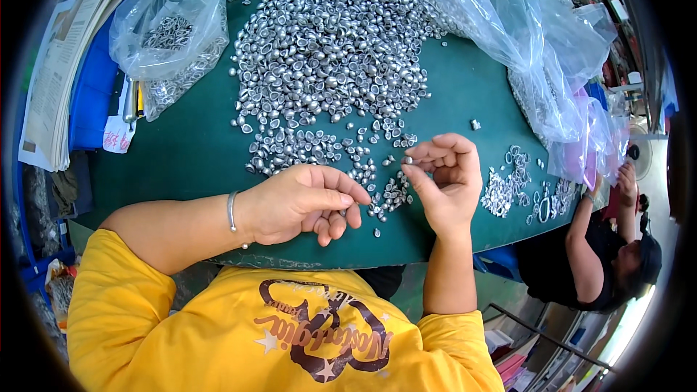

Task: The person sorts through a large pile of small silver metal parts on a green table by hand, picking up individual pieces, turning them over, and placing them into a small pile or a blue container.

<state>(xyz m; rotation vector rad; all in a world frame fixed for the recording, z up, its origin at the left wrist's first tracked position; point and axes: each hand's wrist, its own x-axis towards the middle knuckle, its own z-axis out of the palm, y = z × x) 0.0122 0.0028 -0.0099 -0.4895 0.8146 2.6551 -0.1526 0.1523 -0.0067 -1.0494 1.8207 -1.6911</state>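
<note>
My right hand [449, 189] is raised over the green table, with thumb and forefinger pinching one small silver-grey metal piece [408, 160], rounded like a hollow half-shell. Opposite it, my left hand [301, 202] hovers near the front edge, fingers curled and thumb pressed toward them. A tiny bit of something grey shows at its fingertips, too small to name. Between the hands lies a loose cluster of the same metal pieces [393, 194]. Beyond them spreads a big heap of these pieces [330, 43], with a smaller scatter [290, 151] in front of it.
A clear bag of metal parts [170, 29] stands at the left, beside a stack of papers [65, 72] and a blue bin [94, 94]. Large plastic bags [534, 51] lie at the right. Flat metal bits [501, 192] lie nearby. Another person [595, 254] works at the right edge.
</note>
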